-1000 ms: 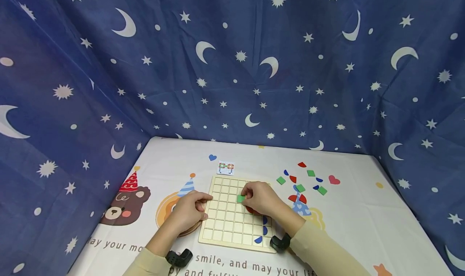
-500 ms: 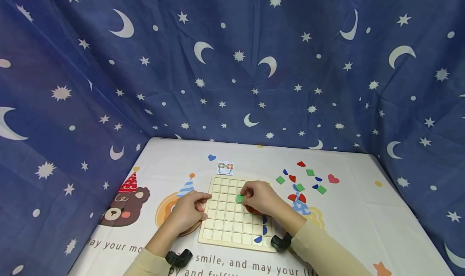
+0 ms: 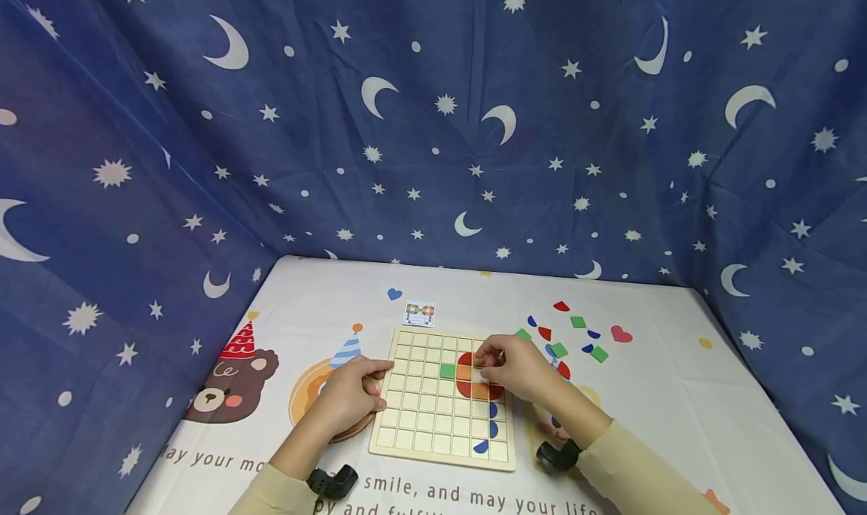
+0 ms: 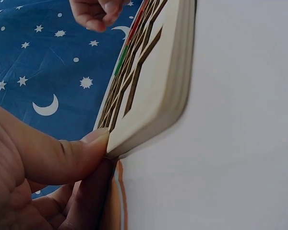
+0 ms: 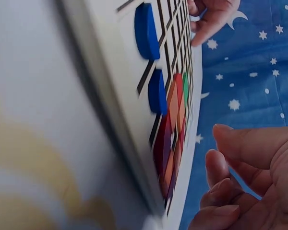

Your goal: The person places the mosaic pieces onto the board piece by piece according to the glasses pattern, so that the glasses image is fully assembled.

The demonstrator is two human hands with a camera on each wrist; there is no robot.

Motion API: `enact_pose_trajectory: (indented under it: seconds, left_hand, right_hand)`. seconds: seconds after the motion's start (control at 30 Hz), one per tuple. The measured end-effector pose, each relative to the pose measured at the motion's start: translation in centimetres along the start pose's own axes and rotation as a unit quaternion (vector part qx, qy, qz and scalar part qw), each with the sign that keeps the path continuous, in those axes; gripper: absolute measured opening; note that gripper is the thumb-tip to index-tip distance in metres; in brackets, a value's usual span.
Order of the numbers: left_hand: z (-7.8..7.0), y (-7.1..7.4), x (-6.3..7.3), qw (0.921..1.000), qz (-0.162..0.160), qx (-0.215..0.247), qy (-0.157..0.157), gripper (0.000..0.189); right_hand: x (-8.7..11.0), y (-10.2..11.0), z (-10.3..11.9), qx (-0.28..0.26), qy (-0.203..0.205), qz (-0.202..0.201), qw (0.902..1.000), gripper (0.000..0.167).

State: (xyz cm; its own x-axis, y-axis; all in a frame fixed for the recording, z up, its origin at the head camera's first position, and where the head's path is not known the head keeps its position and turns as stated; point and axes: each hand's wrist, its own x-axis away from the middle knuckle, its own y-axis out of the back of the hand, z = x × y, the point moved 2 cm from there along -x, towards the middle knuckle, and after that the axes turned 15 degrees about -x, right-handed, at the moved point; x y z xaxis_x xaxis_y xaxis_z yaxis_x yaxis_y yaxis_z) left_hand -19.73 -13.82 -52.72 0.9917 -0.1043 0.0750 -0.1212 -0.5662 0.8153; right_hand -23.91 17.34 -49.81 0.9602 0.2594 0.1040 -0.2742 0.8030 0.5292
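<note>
A wooden grid board point(image 3: 409, 417) lies on the table. My left hand point(image 3: 347, 389) pinches its left edge; in the left wrist view the thumb point(image 4: 67, 155) is on the upper side and fingers are beneath. Above the right part of the board is my right hand point(image 3: 520, 366), holding nothing; its thumb and fingertips stand apart in the right wrist view. A green square point(image 3: 448, 371) sits left of a rounded group of red pieces point(image 3: 464, 388) and orange squares point(image 3: 463, 373), partly hidden by the right hand. Down the right side are blue pieces point(image 3: 493, 428).
A small pattern card point(image 3: 420, 314) lies behind the board. To the right are loose green squares point(image 3: 599, 355), red pieces point(image 3: 561, 306) and blue pieces point(image 3: 594, 334). The printed white cloth point(image 3: 664, 394) meets a dark blue starry curtain point(image 3: 305, 86) behind.
My right hand has moved right from beside the green square, uncovering the red and orange pieces. The green square stays in its cell. My left hand keeps its place on the board's edge.
</note>
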Motion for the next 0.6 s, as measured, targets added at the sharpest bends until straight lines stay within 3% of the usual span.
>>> enact_pose_trajectory:
  seconds: [0.23,0.6]
  left_hand:
    - [-0.1,0.2,0.0,1.0,0.0,0.001,-0.004,0.063]
    - [0.1,-0.1,-0.1,1.0,0.003,0.002,-0.001,0.064]
  right_hand:
    - [1.1,2.6,-1.8,-0.001,-0.008,-0.031,0.9995,0.021]
    - [2.1,6.8,-4.6,0.032,-0.057,-0.084,0.9943,0.025]
